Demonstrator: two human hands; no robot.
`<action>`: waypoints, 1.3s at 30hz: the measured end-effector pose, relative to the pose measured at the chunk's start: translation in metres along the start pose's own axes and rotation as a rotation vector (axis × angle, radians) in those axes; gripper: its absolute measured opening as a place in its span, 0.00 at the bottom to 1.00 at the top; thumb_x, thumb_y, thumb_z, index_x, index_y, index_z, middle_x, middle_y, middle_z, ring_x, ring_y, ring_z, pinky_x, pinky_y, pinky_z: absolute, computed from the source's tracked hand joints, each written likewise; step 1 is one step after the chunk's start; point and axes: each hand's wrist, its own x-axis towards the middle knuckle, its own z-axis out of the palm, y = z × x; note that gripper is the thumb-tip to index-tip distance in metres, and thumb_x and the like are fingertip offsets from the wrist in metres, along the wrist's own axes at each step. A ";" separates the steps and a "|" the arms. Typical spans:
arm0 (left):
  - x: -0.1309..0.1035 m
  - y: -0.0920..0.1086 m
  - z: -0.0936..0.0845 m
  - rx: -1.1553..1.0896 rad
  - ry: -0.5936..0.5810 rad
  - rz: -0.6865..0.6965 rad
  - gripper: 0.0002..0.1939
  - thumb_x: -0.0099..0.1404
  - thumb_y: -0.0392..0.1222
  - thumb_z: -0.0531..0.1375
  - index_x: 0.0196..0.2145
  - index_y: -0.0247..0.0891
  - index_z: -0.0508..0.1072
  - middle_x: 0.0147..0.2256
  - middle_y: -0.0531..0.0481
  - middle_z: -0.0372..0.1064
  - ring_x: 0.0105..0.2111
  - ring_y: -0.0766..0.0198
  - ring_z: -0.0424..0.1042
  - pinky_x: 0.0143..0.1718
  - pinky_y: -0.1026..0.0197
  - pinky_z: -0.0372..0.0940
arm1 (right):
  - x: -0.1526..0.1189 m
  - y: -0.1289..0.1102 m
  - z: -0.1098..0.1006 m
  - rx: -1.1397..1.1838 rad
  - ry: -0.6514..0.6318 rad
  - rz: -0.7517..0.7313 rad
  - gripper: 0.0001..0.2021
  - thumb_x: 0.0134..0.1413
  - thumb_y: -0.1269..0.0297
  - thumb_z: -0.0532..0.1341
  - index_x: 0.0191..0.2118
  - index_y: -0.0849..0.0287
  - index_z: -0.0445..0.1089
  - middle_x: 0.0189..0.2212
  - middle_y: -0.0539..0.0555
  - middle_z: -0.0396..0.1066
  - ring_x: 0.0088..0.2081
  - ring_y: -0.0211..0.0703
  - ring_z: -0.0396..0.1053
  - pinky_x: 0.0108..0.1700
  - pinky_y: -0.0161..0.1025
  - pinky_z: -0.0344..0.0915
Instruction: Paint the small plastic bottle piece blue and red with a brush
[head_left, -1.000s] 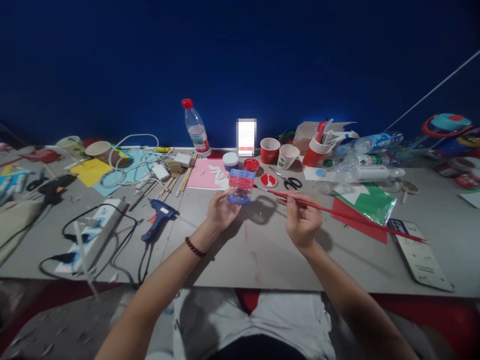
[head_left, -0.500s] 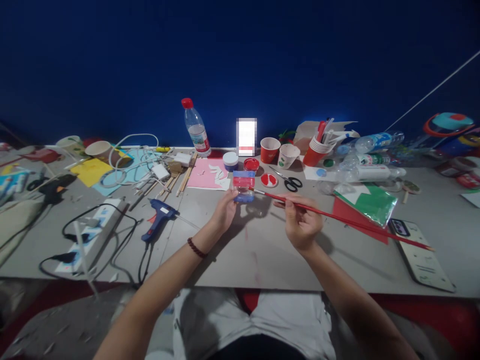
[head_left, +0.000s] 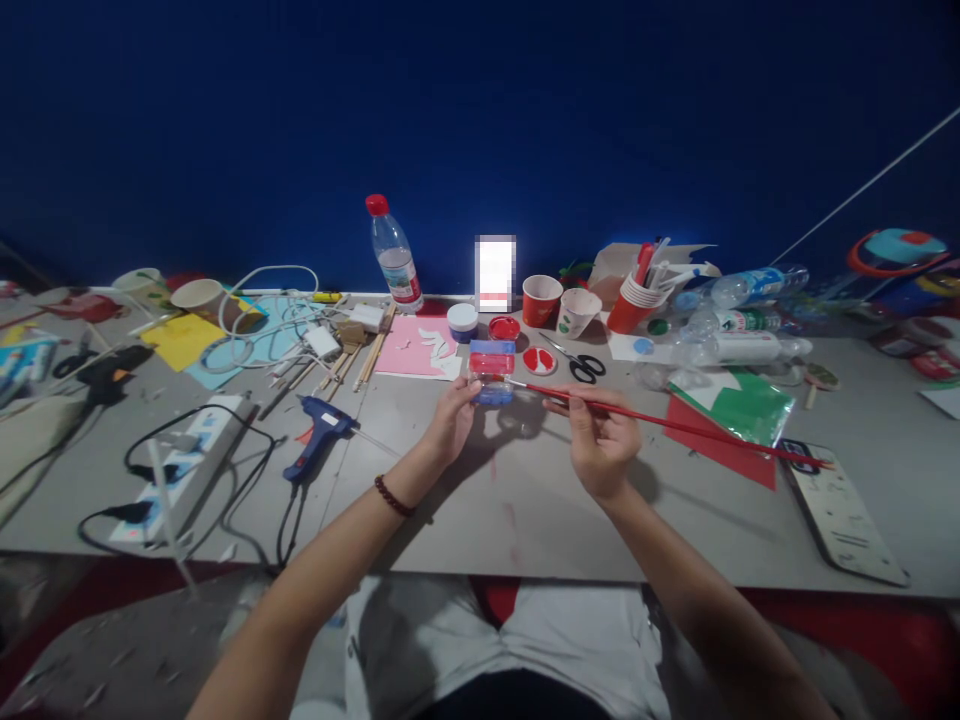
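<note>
Two hands, apart: left hand (head_left: 452,415) clasps the red-and-blue plastic container (head_left: 492,363); right hand (head_left: 604,435), at its four o'clock, pinches the paintbrush (head_left: 660,421); stroke lightly.

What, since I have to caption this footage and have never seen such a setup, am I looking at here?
There is no machine here: these are a person's own bare hands. Every picture comes from one camera worn on that person's head, looking forward and down.

The left hand holds a small clear container with red and blue bands. The right hand holds a long red paintbrush, its tip at the container; I can't tell whether they touch.

On the grey table lie a blue glue gun, a white power strip, scissors and a phone. A red-capped bottle stands at the back.
</note>
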 end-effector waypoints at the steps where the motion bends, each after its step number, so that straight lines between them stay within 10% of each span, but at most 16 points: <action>1: 0.000 0.000 0.000 -0.007 -0.004 -0.002 0.11 0.57 0.48 0.68 0.36 0.42 0.78 0.38 0.50 0.78 0.43 0.56 0.75 0.54 0.52 0.64 | 0.000 0.000 0.000 -0.008 0.003 0.007 0.04 0.63 0.67 0.62 0.41 0.56 0.74 0.39 0.55 0.78 0.39 0.45 0.80 0.39 0.42 0.83; 18: 0.004 0.006 -0.003 -0.062 0.020 0.028 0.13 0.55 0.49 0.67 0.37 0.41 0.79 0.40 0.48 0.78 0.45 0.55 0.74 0.54 0.53 0.64 | 0.006 0.011 -0.006 -0.057 0.019 0.087 0.05 0.64 0.64 0.61 0.42 0.58 0.73 0.40 0.56 0.75 0.40 0.46 0.80 0.41 0.45 0.82; 31: -0.001 0.001 0.003 0.059 0.138 0.023 0.17 0.50 0.46 0.73 0.35 0.39 0.75 0.35 0.48 0.77 0.38 0.58 0.75 0.51 0.51 0.63 | -0.005 0.005 -0.001 -0.066 -0.111 -0.118 0.12 0.63 0.74 0.59 0.48 0.52 0.71 0.43 0.56 0.77 0.44 0.46 0.79 0.40 0.43 0.83; 39: 0.006 -0.007 -0.006 0.041 0.241 0.030 0.16 0.51 0.46 0.72 0.35 0.40 0.75 0.36 0.49 0.77 0.40 0.59 0.75 0.49 0.54 0.64 | 0.025 -0.015 -0.001 -0.053 0.087 -0.058 0.04 0.63 0.61 0.62 0.40 0.55 0.72 0.36 0.53 0.75 0.36 0.45 0.80 0.36 0.44 0.82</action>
